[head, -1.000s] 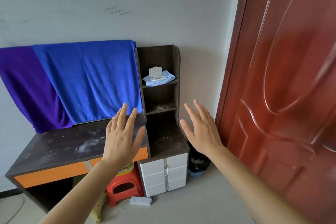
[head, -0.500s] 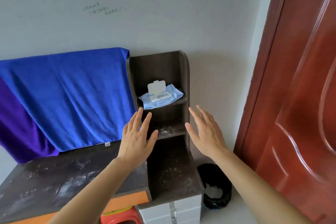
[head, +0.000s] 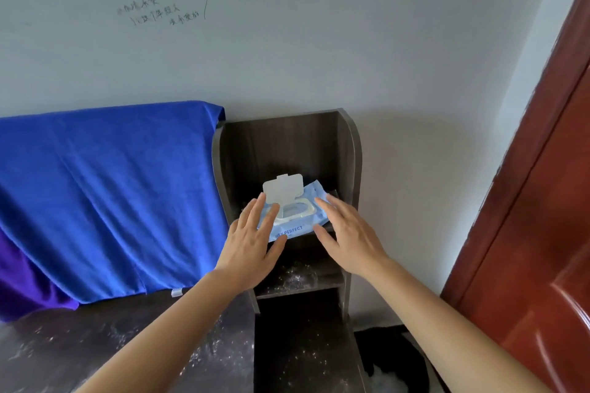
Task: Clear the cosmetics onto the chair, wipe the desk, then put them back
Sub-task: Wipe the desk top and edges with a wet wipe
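Top shelf: your shelf unit holds one pale blue wipes pack, lying flat, its white lid flipped up toward 12 o'clock.
Middle shelf: white specks are scattered on the board.
Bin: black, on the floor at 5 o'clock of the shelf unit; something pale shows inside, you cannot tell what.
Left hand: fingers straight and apart, holding nothing, over the pack's 9 o'clock end; contact cannot be told.
Right hand: fingers likewise straight and spread, over the pack's 3 o'clock end.
Table: at 7 o'clock of your view, a dark top dusted white, meeting the shelf unit's left wall.
Edges: side walls stand close to the pack at 9 and 3 o'clock; the front is open toward you at 6.
Blue cloth: hangs at 9 o'clock of the shelf unit, its hem reaching the table.
Door: red-brown, at 3 o'clock, with bare wall between it and the shelf unit.
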